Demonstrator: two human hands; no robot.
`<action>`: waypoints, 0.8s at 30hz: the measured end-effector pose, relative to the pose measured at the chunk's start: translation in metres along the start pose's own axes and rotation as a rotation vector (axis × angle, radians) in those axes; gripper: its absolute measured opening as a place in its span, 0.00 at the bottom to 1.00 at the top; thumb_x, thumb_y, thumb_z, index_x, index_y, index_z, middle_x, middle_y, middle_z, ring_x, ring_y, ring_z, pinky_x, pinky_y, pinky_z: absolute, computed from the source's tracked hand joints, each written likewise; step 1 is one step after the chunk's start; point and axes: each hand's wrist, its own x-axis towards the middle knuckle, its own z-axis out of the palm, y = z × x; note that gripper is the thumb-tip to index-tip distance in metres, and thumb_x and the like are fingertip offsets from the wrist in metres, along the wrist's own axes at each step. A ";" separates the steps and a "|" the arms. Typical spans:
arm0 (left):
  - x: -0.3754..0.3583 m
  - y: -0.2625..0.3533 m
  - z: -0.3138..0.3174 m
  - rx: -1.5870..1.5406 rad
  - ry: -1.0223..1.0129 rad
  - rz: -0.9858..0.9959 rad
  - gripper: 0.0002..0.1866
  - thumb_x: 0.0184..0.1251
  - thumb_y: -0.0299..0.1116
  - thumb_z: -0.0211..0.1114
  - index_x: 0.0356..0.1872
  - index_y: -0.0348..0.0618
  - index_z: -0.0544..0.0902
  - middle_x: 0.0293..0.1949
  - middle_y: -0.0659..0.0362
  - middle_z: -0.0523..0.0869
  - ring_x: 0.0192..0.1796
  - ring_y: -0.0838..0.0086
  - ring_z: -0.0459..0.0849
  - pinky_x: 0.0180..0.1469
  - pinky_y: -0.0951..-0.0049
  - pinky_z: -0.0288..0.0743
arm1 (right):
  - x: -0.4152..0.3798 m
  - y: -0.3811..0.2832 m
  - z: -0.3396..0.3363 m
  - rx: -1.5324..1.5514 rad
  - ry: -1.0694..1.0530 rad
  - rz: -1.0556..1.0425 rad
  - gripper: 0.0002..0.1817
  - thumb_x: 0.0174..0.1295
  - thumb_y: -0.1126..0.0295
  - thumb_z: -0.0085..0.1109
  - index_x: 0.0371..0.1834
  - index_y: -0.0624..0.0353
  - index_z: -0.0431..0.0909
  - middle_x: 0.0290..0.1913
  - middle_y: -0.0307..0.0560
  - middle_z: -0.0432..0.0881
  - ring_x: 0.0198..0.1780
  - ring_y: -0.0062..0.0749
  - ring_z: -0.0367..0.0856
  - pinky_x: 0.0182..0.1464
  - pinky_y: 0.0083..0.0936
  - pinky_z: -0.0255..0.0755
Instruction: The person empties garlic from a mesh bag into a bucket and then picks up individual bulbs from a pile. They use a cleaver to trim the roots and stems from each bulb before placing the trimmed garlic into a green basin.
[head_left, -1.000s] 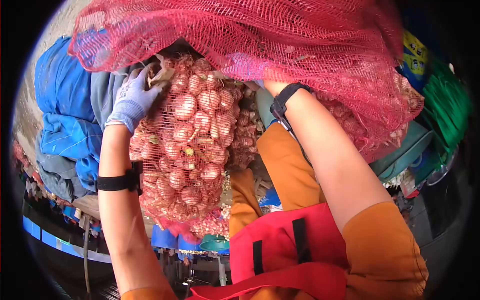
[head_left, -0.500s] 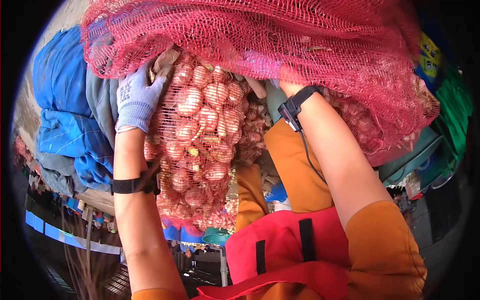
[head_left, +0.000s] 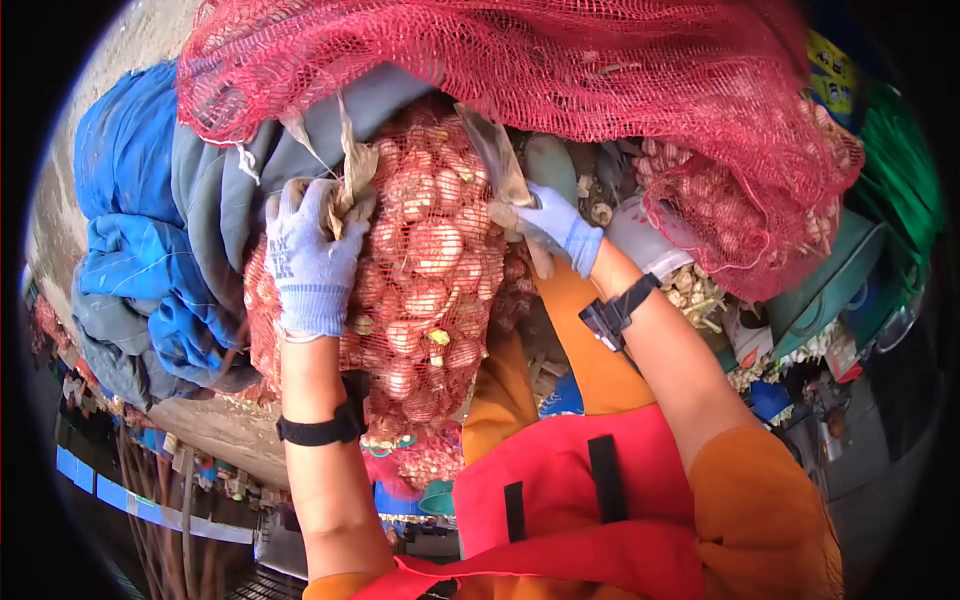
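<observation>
A red mesh sack [head_left: 430, 250] packed with bulbs that look like garlic stands between my two gloved hands. My left hand [head_left: 315, 240] has its fingers curled against the sack's left upper side, beside a dry, pale husk or leaf [head_left: 358, 165]. On the right of the sack, my right hand [head_left: 555, 225] is closed on a translucent plastic strip [head_left: 495, 150] that rises along the sack's upper right edge. Loose red netting [head_left: 480, 60] spreads across the top of the view, above both hands.
Blue cloth bundles [head_left: 130, 150] and grey cloth [head_left: 215, 190] lie at the left. Another red mesh sack of bulbs [head_left: 750, 200] is at the right, near a green tub [head_left: 830, 280]. A pale container [head_left: 645, 235] with peeled pieces [head_left: 695, 295] sits below it.
My right hand has come out from under the netting, now with the plastic strip. My left hand has shifted right and down. The netting has moved up, uncovering the sack's top.
</observation>
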 end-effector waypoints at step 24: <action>0.193 -0.189 0.027 -1.083 -0.420 -0.075 0.25 0.70 0.33 0.44 0.69 0.45 0.61 0.64 0.52 0.70 0.66 0.62 0.68 0.68 0.61 0.60 | -0.047 0.049 0.032 0.005 0.321 -0.254 0.22 0.55 0.63 0.67 0.48 0.64 0.74 0.42 0.54 0.83 0.45 0.41 0.82 0.48 0.31 0.74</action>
